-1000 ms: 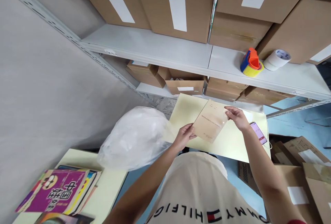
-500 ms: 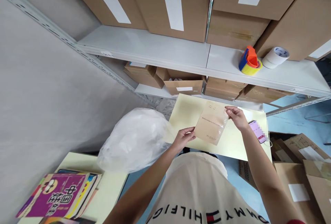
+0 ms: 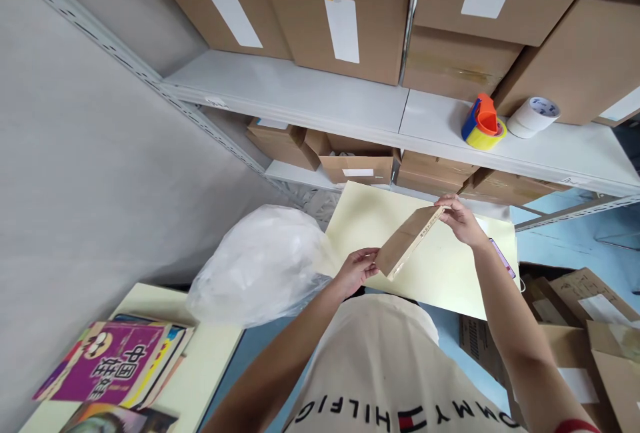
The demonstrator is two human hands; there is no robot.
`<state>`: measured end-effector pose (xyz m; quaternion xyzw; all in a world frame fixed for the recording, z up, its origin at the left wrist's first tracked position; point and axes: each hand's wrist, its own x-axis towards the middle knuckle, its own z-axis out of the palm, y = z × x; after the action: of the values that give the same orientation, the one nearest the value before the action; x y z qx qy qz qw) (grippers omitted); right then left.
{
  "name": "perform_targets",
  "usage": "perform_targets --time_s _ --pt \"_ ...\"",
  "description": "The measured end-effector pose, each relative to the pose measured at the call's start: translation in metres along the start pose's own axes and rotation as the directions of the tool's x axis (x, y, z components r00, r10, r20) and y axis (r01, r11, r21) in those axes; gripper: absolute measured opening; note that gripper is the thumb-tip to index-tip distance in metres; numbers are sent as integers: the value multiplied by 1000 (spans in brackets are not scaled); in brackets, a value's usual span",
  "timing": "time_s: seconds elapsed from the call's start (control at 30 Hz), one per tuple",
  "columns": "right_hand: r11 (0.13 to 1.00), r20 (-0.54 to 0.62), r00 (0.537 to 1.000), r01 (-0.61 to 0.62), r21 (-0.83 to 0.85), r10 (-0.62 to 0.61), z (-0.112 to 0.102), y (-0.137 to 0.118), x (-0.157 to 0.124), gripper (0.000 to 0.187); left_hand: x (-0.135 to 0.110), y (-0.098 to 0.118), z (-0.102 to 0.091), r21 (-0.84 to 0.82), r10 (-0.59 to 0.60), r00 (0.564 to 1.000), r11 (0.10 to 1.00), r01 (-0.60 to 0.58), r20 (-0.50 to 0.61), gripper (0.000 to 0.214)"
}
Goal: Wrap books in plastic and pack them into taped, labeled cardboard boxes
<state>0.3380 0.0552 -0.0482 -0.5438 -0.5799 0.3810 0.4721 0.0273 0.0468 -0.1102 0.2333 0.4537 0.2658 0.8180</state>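
A thin tan book (image 3: pixel 411 238) is held above the pale yellow table (image 3: pixel 360 206), tilted so that its printed spine faces up toward me. My left hand (image 3: pixel 357 271) pinches its near left corner. At the far right end, my right hand (image 3: pixel 459 221) grips the upper corner with thumb and fingers. Under my right forearm, a phone (image 3: pixel 502 258) with a pink screen lies on the table, partly hidden. Left of my left hand sits a large, puffy, translucent plastic bag (image 3: pixel 260 263).
A stack of books (image 3: pixel 113 366) with a purple cover lies on another yellow table at lower left. Ahead, a grey shelf (image 3: pixel 300 89) carries cardboard boxes (image 3: pixel 350 16), an orange tape dispenser (image 3: pixel 485 116) and white tape rolls (image 3: pixel 533 118). More cartons (image 3: pixel 565 346) stand at lower right.
The book has turned in my hands from showing its front cover to showing its spine edge-on. Both hands stay on it, and the view has shifted slightly.
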Motion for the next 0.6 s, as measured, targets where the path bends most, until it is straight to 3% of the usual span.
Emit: perform_targets --time_s 0.13,0.33,0.47,0.6 --pt "1000 80 997 -9 19 8 3 -8 14 35 0 -1 3 186 -4 1000 983 -1 26 42" --pt "988 92 986 -143 50 138 10 -7 18 40 4 17 6 293 255 965 920 -261 59 42" --pt "979 75 979 -193 66 189 16 -6 16 41 9 18 20 497 396 911 770 -400 119 41" --pt "965 70 975 -219 145 211 16 -5 14 43 11 8 31 609 517 853 654 -448 72 29"
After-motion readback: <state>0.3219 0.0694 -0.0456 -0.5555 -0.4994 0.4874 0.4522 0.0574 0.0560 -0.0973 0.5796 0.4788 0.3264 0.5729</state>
